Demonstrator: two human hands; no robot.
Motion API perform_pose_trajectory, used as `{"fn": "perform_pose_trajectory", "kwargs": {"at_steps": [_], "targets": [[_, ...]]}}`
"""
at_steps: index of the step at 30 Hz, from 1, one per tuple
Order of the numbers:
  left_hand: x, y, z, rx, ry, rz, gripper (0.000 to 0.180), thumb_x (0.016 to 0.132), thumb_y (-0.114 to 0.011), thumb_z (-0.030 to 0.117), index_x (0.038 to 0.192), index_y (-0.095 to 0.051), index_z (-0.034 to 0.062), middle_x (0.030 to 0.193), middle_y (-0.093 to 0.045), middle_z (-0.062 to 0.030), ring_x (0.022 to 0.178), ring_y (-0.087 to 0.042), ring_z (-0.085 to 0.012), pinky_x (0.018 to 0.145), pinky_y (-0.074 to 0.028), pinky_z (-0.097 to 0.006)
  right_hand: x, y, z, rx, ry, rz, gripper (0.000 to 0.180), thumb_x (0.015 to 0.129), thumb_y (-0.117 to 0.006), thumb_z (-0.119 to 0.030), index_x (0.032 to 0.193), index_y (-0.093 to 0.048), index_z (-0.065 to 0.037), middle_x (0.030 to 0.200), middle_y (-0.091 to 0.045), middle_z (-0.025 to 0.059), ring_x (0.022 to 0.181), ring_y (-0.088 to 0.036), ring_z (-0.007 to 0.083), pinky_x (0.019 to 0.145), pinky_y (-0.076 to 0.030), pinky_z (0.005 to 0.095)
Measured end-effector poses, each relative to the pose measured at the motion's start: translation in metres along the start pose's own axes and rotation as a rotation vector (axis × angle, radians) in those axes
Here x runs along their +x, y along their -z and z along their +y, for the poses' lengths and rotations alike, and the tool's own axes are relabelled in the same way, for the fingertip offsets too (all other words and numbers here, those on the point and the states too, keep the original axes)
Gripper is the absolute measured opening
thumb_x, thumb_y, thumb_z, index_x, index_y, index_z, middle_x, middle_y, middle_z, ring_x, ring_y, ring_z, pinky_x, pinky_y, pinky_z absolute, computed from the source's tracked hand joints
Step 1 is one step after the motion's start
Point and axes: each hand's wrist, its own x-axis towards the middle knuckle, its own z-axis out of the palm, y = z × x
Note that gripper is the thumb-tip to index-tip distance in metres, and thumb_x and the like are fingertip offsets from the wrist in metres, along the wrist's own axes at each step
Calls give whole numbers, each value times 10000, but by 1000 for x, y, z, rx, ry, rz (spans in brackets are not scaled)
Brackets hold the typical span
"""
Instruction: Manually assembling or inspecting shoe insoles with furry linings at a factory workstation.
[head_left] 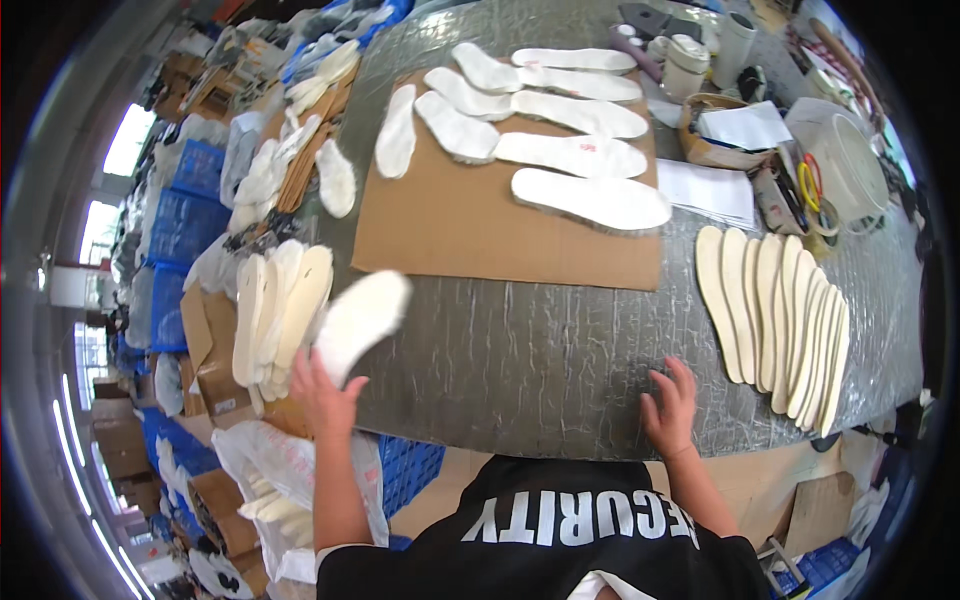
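My left hand (325, 398) is at the table's left edge, with its thumb and fingers on either side of the near end of a white fleece insole (364, 315). The insole's far end is blurred by motion. Just left of it, a stack of cream insoles (282, 315) leans in a row. My right hand (671, 412) hovers over the near part of the dark table (500, 350), fingers apart and slightly bent, holding nothing. Several white fleece insoles (592, 199) are spread on a brown cardboard sheet (450, 240) ahead of my hands.
A fanned row of cream insoles (770, 320) lies on the right. Behind it are a cardboard box (720, 150), white papers (706, 192), scissors (808, 182) and a clear tub (850, 170). A plastic bag (255, 455) with insoles hangs at lower left, beside a blue crate (410, 470).
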Motion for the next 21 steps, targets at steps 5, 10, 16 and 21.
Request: {"fn": "perform_pose_trajectory", "kwargs": {"at_steps": [5, 10, 16, 21], "targets": [[52, -54, 41, -306, -253, 36, 451, 772, -728, 207, 1153, -574, 21, 1258, -515, -200, 1188, -440, -406, 1012, -334, -513, 23, -21, -17, 35, -155, -5, 397, 757, -704, -93, 1130, -579, -49, 1324, -482, 190, 1201, -475, 397, 992, -405, 467], [121, -69, 234, -659, -778, 99, 277, 755, -679, 119, 1011, -601, 45, 1087, -594, -102, 1054, -543, -313, 934, -403, -449, 67, -27, -10, 229, -336, 70, 340, 795, -698, -105, 1112, -595, -39, 1306, -503, 187, 1164, -517, 378, 945, -451, 412], [188, -107, 331, -431, -937, 142, 133, 741, -627, 141, 864, -611, 92, 962, -583, -78, 974, -548, -270, 910, -386, -467, 61, -2, -4, 302, -372, 139, 261, 805, -679, -89, 1053, -624, -30, 1231, -568, 166, 1137, -552, 352, 934, -461, 391], [164, -87, 328, -354, -1030, 2, 91, 784, -612, 190, 802, -643, 106, 891, -591, -76, 946, -567, -246, 956, -341, -504, 1, 32, 41, 200, -568, 400, 138, 804, -657, -42, 939, -642, -16, 1025, -651, 135, 962, -629, 297, 821, -495, 347]]}}
